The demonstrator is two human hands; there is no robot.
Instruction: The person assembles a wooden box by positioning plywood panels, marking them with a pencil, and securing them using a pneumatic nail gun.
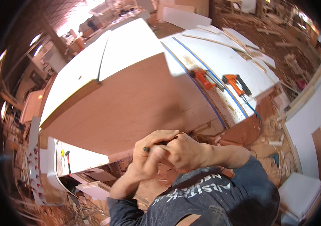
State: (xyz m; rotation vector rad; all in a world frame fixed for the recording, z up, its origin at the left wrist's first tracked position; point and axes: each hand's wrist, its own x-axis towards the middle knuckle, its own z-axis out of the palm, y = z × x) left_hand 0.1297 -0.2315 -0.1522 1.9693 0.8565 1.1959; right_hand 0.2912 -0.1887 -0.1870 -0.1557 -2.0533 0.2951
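Note:
My two hands are drawn together before my chest, above the near edge of a big brown wooden panel box [122, 101]. My left hand [142, 156] is closed, its fingers curled round a slim dark stick with a greenish end [146, 149]; most of the stick is hidden, so its exact kind cannot be told. Pressed against it from the other side, my right hand [187, 151] is also closed, apparently on the same stick. The box stands tilted to my view, with a white top face [130, 45] split by a dark line.
Right of the box, an orange nail gun [236, 86] with a hose and a red-orange power tool [205, 80] lie on a white board [194, 56] with blue strips. A hammer [68, 162] lies lower left. Wood scraps litter the floor; white panels [299, 196] are stacked lower right.

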